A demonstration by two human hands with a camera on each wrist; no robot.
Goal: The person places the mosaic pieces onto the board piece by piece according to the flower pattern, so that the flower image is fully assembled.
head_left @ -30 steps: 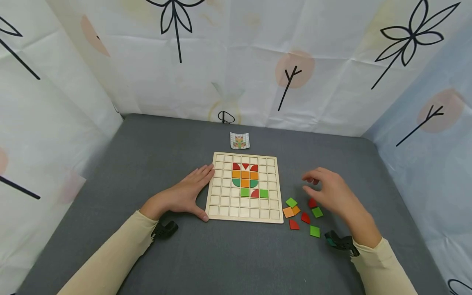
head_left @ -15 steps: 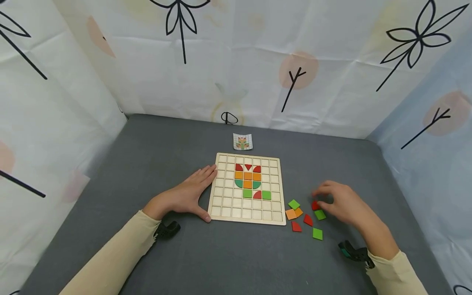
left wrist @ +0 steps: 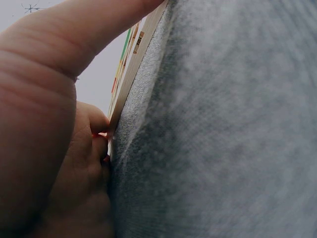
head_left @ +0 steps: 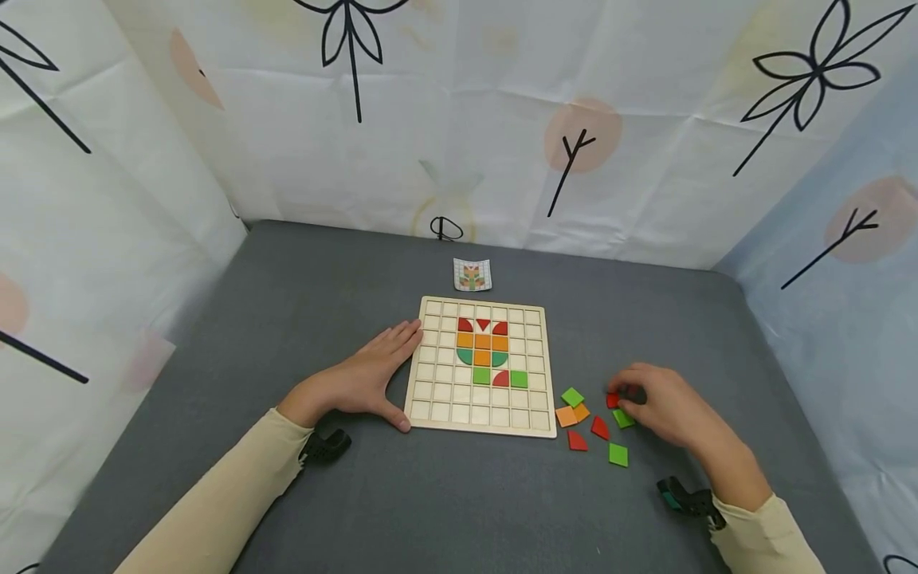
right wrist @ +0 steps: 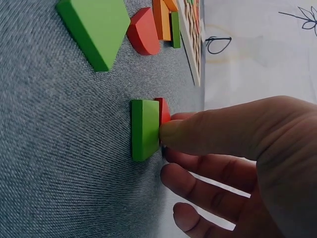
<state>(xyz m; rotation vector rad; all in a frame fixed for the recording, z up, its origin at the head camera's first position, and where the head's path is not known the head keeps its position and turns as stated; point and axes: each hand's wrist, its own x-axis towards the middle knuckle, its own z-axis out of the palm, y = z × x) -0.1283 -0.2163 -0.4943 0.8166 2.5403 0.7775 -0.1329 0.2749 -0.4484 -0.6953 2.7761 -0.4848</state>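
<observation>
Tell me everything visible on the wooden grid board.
The wooden grid board is pale, thin and squarish, with a plain rim and raised lines dividing it into square cells. It lies flat on the grey table. Seated in it are three red rounded pieces, a red triangle, four orange squares, two teal rounded pieces and two green squares; many cells are bare. The left hand touches its left edge, thumb at the near corner.
</observation>
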